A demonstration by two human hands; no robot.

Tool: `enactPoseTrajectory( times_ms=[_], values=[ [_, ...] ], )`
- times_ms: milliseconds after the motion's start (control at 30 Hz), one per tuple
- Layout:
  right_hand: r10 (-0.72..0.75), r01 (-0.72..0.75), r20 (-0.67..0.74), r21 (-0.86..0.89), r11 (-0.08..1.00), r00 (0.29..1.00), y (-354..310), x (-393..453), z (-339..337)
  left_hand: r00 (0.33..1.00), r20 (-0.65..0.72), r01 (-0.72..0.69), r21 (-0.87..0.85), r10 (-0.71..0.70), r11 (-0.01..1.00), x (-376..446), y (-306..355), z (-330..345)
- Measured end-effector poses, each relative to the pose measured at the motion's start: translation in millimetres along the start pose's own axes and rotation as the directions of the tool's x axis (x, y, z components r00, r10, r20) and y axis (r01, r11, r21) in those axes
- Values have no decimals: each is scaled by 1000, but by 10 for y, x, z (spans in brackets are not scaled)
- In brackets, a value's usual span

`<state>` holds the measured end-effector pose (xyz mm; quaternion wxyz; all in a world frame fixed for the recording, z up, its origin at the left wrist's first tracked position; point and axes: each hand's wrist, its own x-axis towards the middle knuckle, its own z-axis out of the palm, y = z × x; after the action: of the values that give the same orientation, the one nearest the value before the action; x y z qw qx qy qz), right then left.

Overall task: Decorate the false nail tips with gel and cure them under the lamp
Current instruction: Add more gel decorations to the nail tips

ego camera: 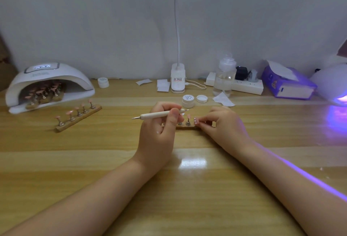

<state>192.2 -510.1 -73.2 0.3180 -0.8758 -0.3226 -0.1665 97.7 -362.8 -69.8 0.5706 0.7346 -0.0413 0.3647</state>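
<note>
Head view showed both forearms reaching in over the wooden table (187,188). The left hand (159,128) gripped a dotting pen (159,114) in curled fingers, its tip pointing right toward the work. The right hand (221,125) pinched a pink nail tip (195,120) bearing small white dots, held just above a short wooden stand (185,127) with another tip (188,117) beside it. The gel on that pinched tip looked uncured (a judgement only), so a fingertip sliding forward could have smeared the dots, and a loose seating on the stand could have tipped it over. Just beyond, an open gel jar (188,101) and its lid (202,99) sat close to the knuckles, where a careless wrist could have knocked them. Further left lay a second stand (78,118) of plain tips, and behind it the curing lamp (48,83) held more stands inside. Crowding another one in could have jostled those.
</note>
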Motion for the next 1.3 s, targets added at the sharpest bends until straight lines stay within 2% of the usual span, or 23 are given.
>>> enactPoseTrajectory(
  times_ms=[267,533,833,1000,1133,1300],
  values=[
    [-43,51,-79,101,994,996,-23,-20,-26,1000,1,1,-8,-1,1000,4,-9,1],
    [42,-28,-53,238,971,998,-10,-4,-32,1000,-5,0,0,0,1000,-7,0,-12],
    [171,-173,27,124,977,985,66,23,-6,1000,5,6,6,-6,1000,-1,14,3],
    [159,-159,30,-2,987,987,9,-4,-21,1000,5,10,2,-10,1000,5,6,2],
    [99,-104,-50,-107,989,994,-14,-47,-51,1000,3,14,-3,-14,1000,6,-8,-2],
    [38,-98,-310,-181,979,950,61,-11,-183,1000,3,12,-8,-12,1000,3,-19,-12]
  ],
)
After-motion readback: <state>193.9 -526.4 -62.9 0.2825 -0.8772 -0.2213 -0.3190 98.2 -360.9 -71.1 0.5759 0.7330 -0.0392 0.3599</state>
